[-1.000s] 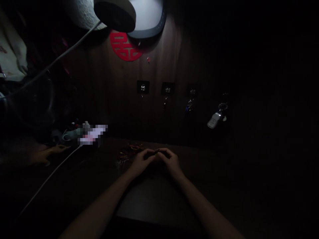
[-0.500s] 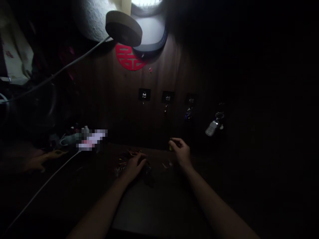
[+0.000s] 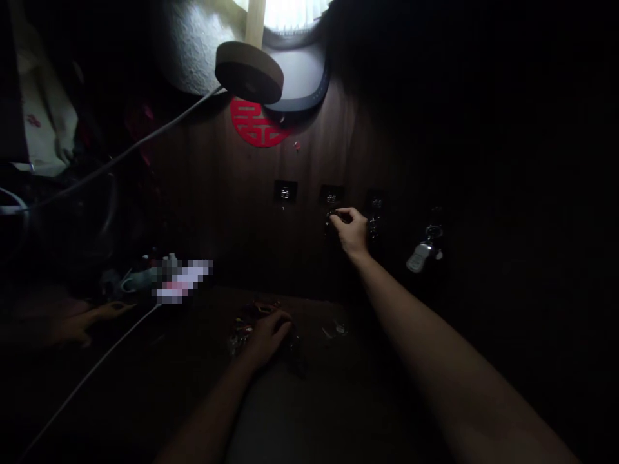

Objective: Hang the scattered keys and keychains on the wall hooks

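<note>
The scene is very dark. My right hand (image 3: 352,229) is raised to the wooden wall panel, its fingers pinched on something small that I cannot make out, right under the second wall hook (image 3: 331,194). My left hand (image 3: 267,334) rests on the dark tabletop, fingers curled over a small heap of keys or trinkets (image 3: 244,322). A few tiny pieces (image 3: 338,330) lie on the table to its right.
Wall hooks (image 3: 285,191) run in a row; one at the right carries a key bunch with a pale fob (image 3: 420,256). A red paper cutout (image 3: 258,125) and a lamp base (image 3: 249,63) sit above. A white cable (image 3: 91,370) crosses the left side.
My right hand left my left hand at the table and rose to the second wall hook, holding something small. The left hand stayed down on the heap. The view tilted upward.
</note>
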`<action>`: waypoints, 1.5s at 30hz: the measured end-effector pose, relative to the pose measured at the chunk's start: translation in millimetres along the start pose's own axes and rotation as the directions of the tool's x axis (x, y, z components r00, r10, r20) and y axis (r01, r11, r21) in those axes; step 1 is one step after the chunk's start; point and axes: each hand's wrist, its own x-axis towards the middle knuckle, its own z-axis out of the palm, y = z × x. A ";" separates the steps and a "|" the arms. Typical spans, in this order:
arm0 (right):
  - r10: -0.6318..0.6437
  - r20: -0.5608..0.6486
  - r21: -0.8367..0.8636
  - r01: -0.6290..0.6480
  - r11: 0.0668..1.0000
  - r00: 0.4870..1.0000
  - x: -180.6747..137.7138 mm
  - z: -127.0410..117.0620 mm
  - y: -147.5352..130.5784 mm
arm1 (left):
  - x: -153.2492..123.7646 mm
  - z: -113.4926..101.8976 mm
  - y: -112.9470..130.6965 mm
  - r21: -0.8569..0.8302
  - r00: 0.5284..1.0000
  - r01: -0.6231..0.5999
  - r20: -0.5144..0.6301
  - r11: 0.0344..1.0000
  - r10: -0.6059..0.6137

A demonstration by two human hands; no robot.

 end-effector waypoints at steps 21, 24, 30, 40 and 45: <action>0.146 0.098 -0.023 -0.144 0.989 0.984 -39.0 0.3 37.7 | 1.5 -0.8 0.4 -0.055 0.999 0.037 0.007 0.998 -0.036; 0.176 0.146 -0.034 -0.173 0.984 0.973 -59.0 -7.6 45.2 | 1.3 -1.3 0.2 -0.051 0.999 0.032 0.012 0.998 -0.031; 0.237 0.235 -0.089 -0.222 0.971 0.943 -113.0 -31.2 64.4 | 1.3 -1.4 -0.5 -0.039 0.999 0.032 0.013 0.999 -0.032; 0.310 0.371 -0.143 -0.276 0.951 0.876 -176.7 -78.7 84.6 | 0.0 -1.9 -2.5 -0.023 0.996 0.046 -0.079 0.999 -0.048; 0.326 0.327 -0.138 -0.296 0.945 0.887 -191.3 -85.4 90.9 | 2.2 -3.1 -6.1 -0.076 0.974 0.127 -0.180 0.989 -0.139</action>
